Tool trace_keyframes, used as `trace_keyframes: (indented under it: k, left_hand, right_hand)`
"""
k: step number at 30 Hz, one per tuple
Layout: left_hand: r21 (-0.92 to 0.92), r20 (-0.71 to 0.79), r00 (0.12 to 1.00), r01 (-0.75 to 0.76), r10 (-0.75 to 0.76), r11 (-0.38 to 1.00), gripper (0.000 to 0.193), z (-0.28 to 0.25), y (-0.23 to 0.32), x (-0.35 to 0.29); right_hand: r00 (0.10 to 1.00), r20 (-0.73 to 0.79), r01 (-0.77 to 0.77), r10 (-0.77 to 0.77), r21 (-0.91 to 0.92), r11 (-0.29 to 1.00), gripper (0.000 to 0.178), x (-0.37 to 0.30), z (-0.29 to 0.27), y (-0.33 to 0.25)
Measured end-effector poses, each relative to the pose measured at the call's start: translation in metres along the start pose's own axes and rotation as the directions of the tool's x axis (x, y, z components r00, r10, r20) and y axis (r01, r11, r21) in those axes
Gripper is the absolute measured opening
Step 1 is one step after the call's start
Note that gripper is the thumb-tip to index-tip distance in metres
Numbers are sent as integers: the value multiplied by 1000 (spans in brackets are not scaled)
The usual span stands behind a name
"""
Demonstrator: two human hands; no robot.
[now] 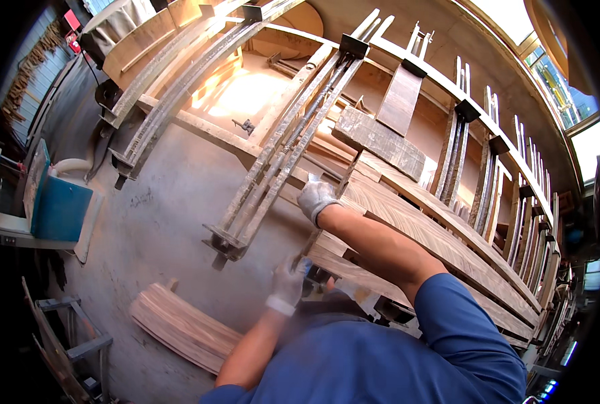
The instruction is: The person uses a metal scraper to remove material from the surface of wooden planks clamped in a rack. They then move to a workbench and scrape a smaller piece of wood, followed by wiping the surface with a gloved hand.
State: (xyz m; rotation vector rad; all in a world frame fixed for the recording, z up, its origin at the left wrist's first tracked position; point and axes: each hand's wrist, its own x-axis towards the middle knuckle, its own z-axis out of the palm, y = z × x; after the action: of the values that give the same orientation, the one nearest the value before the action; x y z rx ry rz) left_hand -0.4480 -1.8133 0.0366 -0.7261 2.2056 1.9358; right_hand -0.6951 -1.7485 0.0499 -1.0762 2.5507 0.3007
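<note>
My right hand (315, 199), in a pale work glove, is closed beside a dark clamp bar (347, 178), at the end of the wooden boards. Whether its fingers grip the bar or something smaller is hidden. Nearer my body, my left hand (288, 286), also gloved, is slightly blurred. Its fingers are curled by the dark near end of the clamp (317, 281); what they hold is unclear. Long striped brown boards (414, 225) lie side by side on the rack to the right of my hands, passing under my right forearm.
A long metal screw clamp (290, 138) juts toward me on the left, with more clamps (458, 135) along the rack. A plank (381, 143) lies across it. Curved-looking boards (179, 323) stand low left, near a stepladder (84, 337) and a blue bin (61, 209).
</note>
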Motion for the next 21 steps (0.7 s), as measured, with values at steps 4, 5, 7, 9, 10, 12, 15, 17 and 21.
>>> trace_keyframes:
  k: [4,5,7,9,10,12,15,17,21]
  left_hand:
    - [35,27,1000,-7,6,999,45,0,14,6]
    - [26,13,1000,-11,10,1000,45,-1,10,5]
    - [4,-16,1000,-24,24,1000,45,0,2,6]
    - [23,-10,999,-35,35,999,45,0,12,6]
    - [38,-14,999,-31,32,999,45,-2,15,3]
    - [-19,-38,997,-72,72,997,43,0,7,4]
    - [-99,-19,999,-48,46,994,42,2,5,6]
    - [-138,13,1000,12,-10,990,43,-2,2,6]
    - [-224,57,997,57,-45,973,47,-9,-4,14]
  right_hand:
    - [991,-45,122,-124,-40,992,23,-26,-8,3]
    - [992,-78,104,-104,-6,995,22,-36,-20,3]
    - [988,-143,68,-59,57,996,21,-48,-38,9]
    - [982,-142,-102,121,136,985,21,-46,-34,33]
    - [983,-99,-126,154,241,962,23,-47,-42,41]
    - [975,-60,-150,214,532,833,28,-52,-39,53]
    - [964,24,-129,265,914,384,32,-60,-21,65]
    - [966,172,-185,193,981,53,35,-80,-36,58]
    - [961,207,-198,182,978,-63,36,-113,-44,56]
